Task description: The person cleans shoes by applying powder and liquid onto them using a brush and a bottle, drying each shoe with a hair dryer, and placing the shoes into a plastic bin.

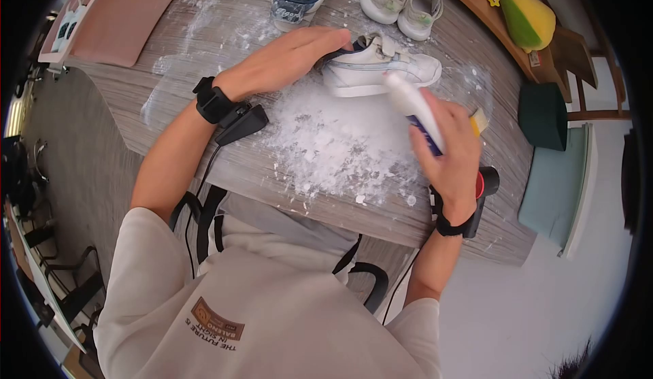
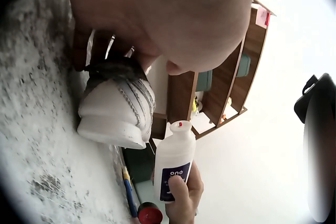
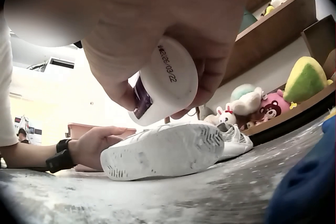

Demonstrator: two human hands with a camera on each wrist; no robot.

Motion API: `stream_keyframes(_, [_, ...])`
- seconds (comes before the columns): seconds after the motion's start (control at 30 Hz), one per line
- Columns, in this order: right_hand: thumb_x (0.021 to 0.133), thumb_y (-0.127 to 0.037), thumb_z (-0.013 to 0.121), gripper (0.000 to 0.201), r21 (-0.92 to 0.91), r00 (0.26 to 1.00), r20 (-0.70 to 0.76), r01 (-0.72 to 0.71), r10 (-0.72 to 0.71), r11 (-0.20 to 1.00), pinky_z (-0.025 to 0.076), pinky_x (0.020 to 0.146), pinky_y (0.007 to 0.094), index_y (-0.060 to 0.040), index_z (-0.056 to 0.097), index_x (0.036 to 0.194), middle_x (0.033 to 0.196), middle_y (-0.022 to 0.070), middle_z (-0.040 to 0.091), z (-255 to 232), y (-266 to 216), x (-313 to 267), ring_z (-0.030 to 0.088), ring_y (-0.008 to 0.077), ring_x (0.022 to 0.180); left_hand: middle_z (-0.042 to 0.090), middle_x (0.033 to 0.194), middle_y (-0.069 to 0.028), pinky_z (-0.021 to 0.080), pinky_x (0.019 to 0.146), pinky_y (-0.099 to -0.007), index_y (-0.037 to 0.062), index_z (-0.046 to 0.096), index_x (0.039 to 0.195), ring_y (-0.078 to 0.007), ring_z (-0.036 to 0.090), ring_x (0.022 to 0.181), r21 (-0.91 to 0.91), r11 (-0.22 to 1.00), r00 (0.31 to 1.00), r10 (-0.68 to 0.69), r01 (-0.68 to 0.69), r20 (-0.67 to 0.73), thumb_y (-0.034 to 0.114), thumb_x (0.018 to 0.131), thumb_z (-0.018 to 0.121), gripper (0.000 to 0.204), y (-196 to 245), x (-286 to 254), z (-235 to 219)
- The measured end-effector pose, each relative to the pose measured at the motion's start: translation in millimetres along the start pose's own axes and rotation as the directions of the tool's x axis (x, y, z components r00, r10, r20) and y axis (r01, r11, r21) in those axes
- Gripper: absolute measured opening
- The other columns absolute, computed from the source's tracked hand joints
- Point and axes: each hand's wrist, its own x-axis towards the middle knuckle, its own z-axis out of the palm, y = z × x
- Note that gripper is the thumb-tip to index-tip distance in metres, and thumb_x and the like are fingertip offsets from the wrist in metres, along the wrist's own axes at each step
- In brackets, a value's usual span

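My left hand (image 1: 289, 62) grips a white shoe (image 1: 381, 69) by the collar at its heel, some fingers hidden inside the opening. The shoe has straps across the top and lies tilted on its side, so its sole (image 3: 163, 150) faces the right wrist camera. In my right hand (image 1: 452, 141) is a white bottle (image 2: 176, 153) with a dark blue label, its neck tipped toward the shoe in the head view. A small red spot shows at the bottle's mouth. White powder (image 1: 333, 141) lies thick on the table just in front of the shoe.
Behind stand another white shoe (image 1: 294, 5) and a pair of small light shoes (image 1: 401, 1). A wooden shelf with plush toys (image 1: 529, 18) borders the far right. Right of the table is a dark green bin (image 1: 542, 116). Near my right wrist lies a red and black object (image 1: 487, 182).
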Motion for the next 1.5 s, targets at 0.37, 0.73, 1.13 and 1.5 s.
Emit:
stream_keyframes(0.37, [0.087, -0.014, 0.075, 0.045, 0.04, 0.944, -0.205, -0.257, 0.26, 0.966, 0.052, 0.08, 0.0349, -0.0044, 0.068, 0.13, 0.101, 0.0146, 0.069, -17.1, 31.2, -8.5, 0.067, 0.0252, 0.087, 0.064, 0.129, -0.0076, 0.044, 0.106, -0.0398, 0.0039, 0.07, 0.116, -0.0286, 0.054, 0.124, 0.369, 0.777, 0.855, 0.505, -0.51, 0.118, 0.013, 0.089, 0.077, 0.029, 5.0, 3.7, 3.8])
stream_keyframes(0.73, [0.092, -0.026, 0.071, 0.038, 0.047, 0.957, 0.012, -0.291, 0.291, 0.956, 0.054, 0.082, 0.0398, -0.0022, 0.068, 0.122, 0.107, 0.02, 0.072, -2.0, 40.0, -15.5, 0.07, 0.0368, 0.093, 0.067, 0.127, -0.0091, 0.05, 0.098, -0.0407, 0.0101, 0.071, 0.124, -0.0309, 0.059, 0.115, 0.617, 0.551, 0.742, 0.666, -0.562, 0.081, 0.001, 0.091, 0.068, 0.034, 20.0, 6.4, 5.9])
stream_keyframes(1.13, [0.093, -0.02, 0.07, 0.042, 0.163, 0.984, 0.087, -0.171, 0.158, 0.972, 0.052, 0.095, 0.0393, -0.0024, 0.064, 0.131, 0.121, 0.0187, 0.07, 1.9, 39.2, -24.9, 0.068, 0.0369, 0.108, 0.065, 0.096, -0.0063, 0.049, 0.071, -0.0295, 0.0031, 0.068, 0.121, -0.0165, 0.055, 0.076, 0.354, 0.856, 0.926, 0.364, -0.376, 0.102, 0.024, 0.082, 0.086, 0.048, 21.2, 0.1, 30.3])
stream_keyframes(1.5, [0.089, -0.021, 0.065, 0.033, 0.152, 0.977, -0.116, -0.159, 0.178, 0.975, 0.052, 0.084, 0.0444, -0.0004, 0.067, 0.115, 0.101, 0.0233, 0.069, -17.0, 37.6, -16.9, 0.066, 0.0408, 0.095, 0.06, 0.099, -0.0008, 0.044, 0.078, -0.0276, -0.0015, 0.065, 0.109, -0.0101, 0.05, 0.086, 0.084, 0.994, 0.991, 0.065, -0.075, 0.114, 0.026, 0.093, 0.074, 0.033, 17.8, 0.3, 13.2])
